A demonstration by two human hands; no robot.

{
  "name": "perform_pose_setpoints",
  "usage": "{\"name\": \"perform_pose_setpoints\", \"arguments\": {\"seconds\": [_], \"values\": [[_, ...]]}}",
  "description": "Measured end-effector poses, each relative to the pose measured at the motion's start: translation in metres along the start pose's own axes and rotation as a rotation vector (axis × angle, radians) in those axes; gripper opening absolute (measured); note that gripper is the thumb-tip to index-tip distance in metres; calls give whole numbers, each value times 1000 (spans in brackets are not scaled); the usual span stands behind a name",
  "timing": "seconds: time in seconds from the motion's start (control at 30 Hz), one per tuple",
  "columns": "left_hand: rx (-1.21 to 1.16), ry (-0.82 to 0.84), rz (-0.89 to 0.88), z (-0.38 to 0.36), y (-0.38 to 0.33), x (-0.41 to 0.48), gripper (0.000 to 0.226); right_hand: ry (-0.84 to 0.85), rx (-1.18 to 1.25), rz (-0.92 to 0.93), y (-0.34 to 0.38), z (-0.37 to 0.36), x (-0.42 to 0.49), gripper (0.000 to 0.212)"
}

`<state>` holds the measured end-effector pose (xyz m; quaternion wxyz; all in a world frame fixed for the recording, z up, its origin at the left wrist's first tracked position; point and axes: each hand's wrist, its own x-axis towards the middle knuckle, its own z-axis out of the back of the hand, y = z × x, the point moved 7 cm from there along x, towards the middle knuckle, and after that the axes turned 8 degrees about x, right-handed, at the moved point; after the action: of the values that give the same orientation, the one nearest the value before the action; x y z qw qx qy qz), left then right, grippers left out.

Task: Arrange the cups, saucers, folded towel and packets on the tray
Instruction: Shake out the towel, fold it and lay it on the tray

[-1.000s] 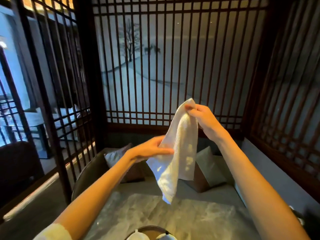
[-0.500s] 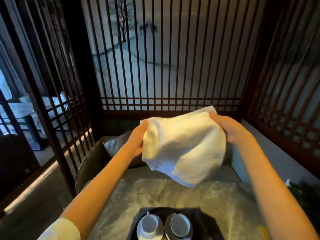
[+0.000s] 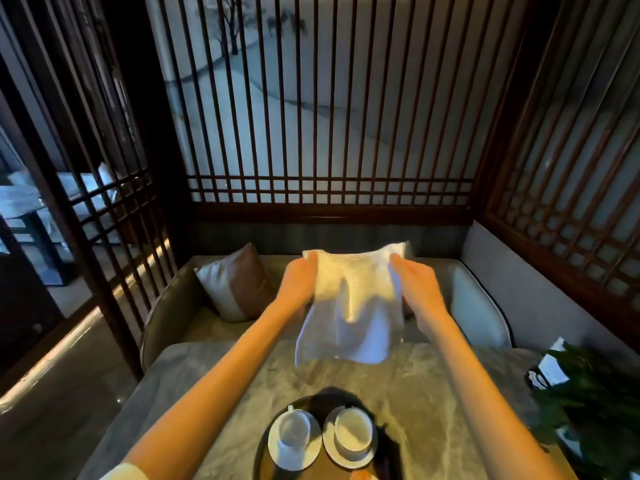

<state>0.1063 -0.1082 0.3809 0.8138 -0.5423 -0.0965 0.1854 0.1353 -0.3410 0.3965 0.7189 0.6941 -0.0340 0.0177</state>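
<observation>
At the bottom centre of the frame a dark round tray (image 3: 258,452) is seen on the marbled desk (image 3: 433,386), cut off by the lower edge. Two white saucers are set on it side by side. The left saucer (image 3: 294,460) carries the left cup (image 3: 294,429), whose handle is turned towards the top of the frame. The right saucer (image 3: 346,460) carries the right cup (image 3: 353,431). Both cups are stood upright. A small orange shape is glimpsed at the very bottom edge, but too little is shown for it to be identified. At the lower right a blurred green plant (image 3: 595,410) is seen, with a white card (image 3: 550,367) just behind it.

Further up, the white towel (image 3: 353,306) is held in the air between the two hands. It is well apart from the tray and lies over the far edge of the desk. Its upper left edge is clamped in the grip of the left hand (image 3: 299,284), with the fingers largely hidden by the cloth. Its upper right edge is clamped likewise in the grip of the right hand (image 3: 414,285). The top hem is spread between the two grips and the rest hangs loose and unfolded. Whether the lower hem touches the desk cannot be told.

Beyond the desk a padded bench (image 3: 478,306) is seen, with a brown and grey cushion (image 3: 235,282) propped at centre left. The upper frame is filled by a dark wooden lattice screen (image 3: 329,133).
</observation>
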Motion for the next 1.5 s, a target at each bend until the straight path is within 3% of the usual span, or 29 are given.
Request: {"name": "perform_pose_setpoints", "arguments": {"seconds": [0.1,0.17,0.5,0.8,0.97,1.1,1.2,1.27,1.33,1.5], "values": [[62,77,-244,-41,-27,-31,33,-28,-124,192,0,-30,-27,48],[27,125,-344,-56,-31,-48,34,-34,-194,250,-6,-44,-41,37],[-236,125,-335,-57,-27,-68,37,-86,-512,584,11,-59,-71,43],[-232,240,-406,-55,-37,-63,26,5,-635,609,11,-63,-65,57],[-70,218,-470,-31,-40,-47,25,348,-523,616,8,-62,-60,53],[173,297,-569,-17,-42,-39,30,196,-544,769,47,-30,-38,34],[293,280,-743,-16,-54,-43,32,385,-576,648,62,-45,-24,35],[258,233,-761,-12,-58,-41,30,506,-451,517,62,-55,-20,32],[205,198,-705,-8,-55,-36,29,491,-364,471,61,-58,-17,31],[190,242,-654,-6,-48,-34,27,361,-384,598,58,-70,-22,27]]}}
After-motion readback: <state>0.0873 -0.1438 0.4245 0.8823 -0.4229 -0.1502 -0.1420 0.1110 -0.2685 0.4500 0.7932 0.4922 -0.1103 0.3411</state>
